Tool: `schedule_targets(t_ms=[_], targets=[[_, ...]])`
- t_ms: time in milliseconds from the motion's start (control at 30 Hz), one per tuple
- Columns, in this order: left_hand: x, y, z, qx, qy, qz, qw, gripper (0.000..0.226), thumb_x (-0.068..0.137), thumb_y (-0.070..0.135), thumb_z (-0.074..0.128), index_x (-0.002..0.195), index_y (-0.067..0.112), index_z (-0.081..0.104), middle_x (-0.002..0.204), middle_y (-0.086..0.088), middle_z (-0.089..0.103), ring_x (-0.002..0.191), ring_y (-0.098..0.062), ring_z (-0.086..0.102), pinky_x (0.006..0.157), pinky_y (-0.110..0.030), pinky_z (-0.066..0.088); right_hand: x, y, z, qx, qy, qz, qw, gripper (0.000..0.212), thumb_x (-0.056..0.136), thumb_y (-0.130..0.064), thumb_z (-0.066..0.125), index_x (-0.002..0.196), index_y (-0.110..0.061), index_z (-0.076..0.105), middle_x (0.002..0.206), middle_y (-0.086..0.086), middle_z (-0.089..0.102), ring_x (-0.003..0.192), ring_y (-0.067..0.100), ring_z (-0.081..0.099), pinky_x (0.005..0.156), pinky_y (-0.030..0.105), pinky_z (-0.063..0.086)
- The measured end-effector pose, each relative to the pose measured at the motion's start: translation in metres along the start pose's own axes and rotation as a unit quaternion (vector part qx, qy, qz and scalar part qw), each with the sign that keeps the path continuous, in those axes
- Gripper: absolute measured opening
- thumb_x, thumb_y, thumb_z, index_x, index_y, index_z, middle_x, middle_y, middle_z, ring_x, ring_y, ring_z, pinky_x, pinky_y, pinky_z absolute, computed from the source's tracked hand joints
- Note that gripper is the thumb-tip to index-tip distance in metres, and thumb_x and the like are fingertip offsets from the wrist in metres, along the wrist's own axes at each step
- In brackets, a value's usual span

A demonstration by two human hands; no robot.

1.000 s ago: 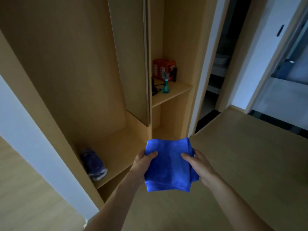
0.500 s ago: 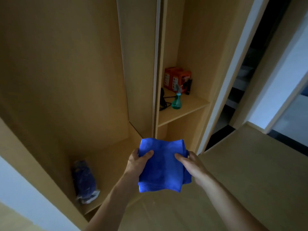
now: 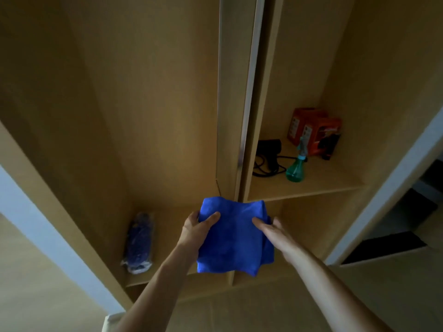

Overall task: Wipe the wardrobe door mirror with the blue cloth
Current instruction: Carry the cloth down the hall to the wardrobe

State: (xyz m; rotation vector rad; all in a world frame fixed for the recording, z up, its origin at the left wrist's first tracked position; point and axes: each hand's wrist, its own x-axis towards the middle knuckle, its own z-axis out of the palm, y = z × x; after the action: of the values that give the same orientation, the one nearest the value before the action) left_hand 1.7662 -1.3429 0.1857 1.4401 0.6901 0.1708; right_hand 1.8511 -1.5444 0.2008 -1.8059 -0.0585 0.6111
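Observation:
I hold a folded blue cloth [image 3: 233, 238] in front of me with both hands. My left hand [image 3: 196, 230] grips its left edge, thumb on top. My right hand [image 3: 272, 230] grips its right edge, thumb on top and fingers underneath. Ahead stands an open wooden wardrobe. A tall narrow panel with a metal edge strip [image 3: 249, 92], seen edge-on, rises just above the cloth. No mirror surface shows clearly from this angle.
On the right shelf [image 3: 311, 188] stand a green spray bottle [image 3: 296, 170], red boxes [image 3: 311, 127] and a black device with a cord [image 3: 268, 152]. A dark blue wrapped bundle [image 3: 139, 243] lies on the low left shelf. A white door frame [image 3: 383, 188] borders the right side.
The view has moved closer to the wardrobe and tilted up. Both hands still hold the cloth, which now sits a little further forward, toward the shelves.

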Motion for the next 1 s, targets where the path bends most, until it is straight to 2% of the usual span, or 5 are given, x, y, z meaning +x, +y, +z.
schedule_targets(t_ms=[167, 300, 433, 633, 1000], targets=[[-0.010, 0.007, 0.021, -0.007, 0.071, 0.016, 0.997, 0.050, 0.084, 0.046, 0.079, 0.126, 0.029, 0.059, 0.116, 0.002, 0.070, 0.101, -0.016, 0.068, 0.076, -0.033, 0.056, 0.029, -0.006, -0.027, -0.069, -0.055, 0.007, 0.996, 0.056, 0.096, -0.044, 0.064, 0.133, -0.008, 0.043, 0.119, 0.001, 0.056, 0.090, 0.009, 0.056, 0.062, 0.024, 0.043], [-0.015, 0.016, 0.026, -0.036, 0.106, 0.060, 0.992, 0.058, 0.090, 0.038, 0.076, 0.141, 0.043, 0.050, 0.125, 0.012, 0.060, 0.113, -0.016, 0.062, 0.099, -0.042, 0.054, 0.044, -0.010, -0.028, -0.086, -0.083, 0.004, 0.993, 0.081, 0.096, -0.046, 0.064, 0.155, -0.007, 0.024, 0.148, 0.012, 0.047, 0.127, 0.028, 0.055, 0.085, 0.033, 0.048], [-0.010, 0.030, 0.024, -0.030, 0.113, 0.104, 0.988, 0.035, 0.095, 0.027, 0.070, 0.123, 0.049, 0.066, 0.123, 0.015, 0.064, 0.110, -0.012, 0.063, 0.097, -0.038, 0.056, 0.055, -0.023, -0.027, -0.156, -0.110, -0.033, 0.981, 0.052, 0.098, -0.045, 0.061, 0.138, -0.019, 0.042, 0.134, 0.007, 0.058, 0.097, 0.015, 0.062, 0.066, 0.028, 0.054], [-0.003, 0.061, 0.019, 0.030, 0.116, 0.133, 0.984, 0.030, 0.099, 0.021, 0.063, 0.094, 0.046, 0.077, 0.112, 0.014, 0.070, 0.106, -0.012, 0.065, 0.087, -0.031, 0.055, 0.060, -0.065, -0.026, -0.294, -0.085, -0.099, 0.947, 0.038, 0.101, -0.044, 0.055, 0.132, -0.022, 0.053, 0.098, -0.003, 0.064, 0.087, 0.014, 0.068, 0.072, 0.028, 0.060], [0.031, 0.153, 0.040, 0.156, 0.094, 0.246, 0.952, 0.022, 0.099, 0.026, 0.061, 0.111, 0.041, 0.072, 0.112, 0.010, 0.067, 0.096, -0.013, 0.061, 0.075, -0.027, 0.052, 0.061, -0.176, -0.019, -0.265, 0.041, -0.281, 0.921, 0.067, 0.101, -0.045, 0.053, 0.158, -0.024, 0.025, 0.145, -0.004, 0.052, 0.128, 0.018, 0.054, 0.099, 0.034, 0.046]])
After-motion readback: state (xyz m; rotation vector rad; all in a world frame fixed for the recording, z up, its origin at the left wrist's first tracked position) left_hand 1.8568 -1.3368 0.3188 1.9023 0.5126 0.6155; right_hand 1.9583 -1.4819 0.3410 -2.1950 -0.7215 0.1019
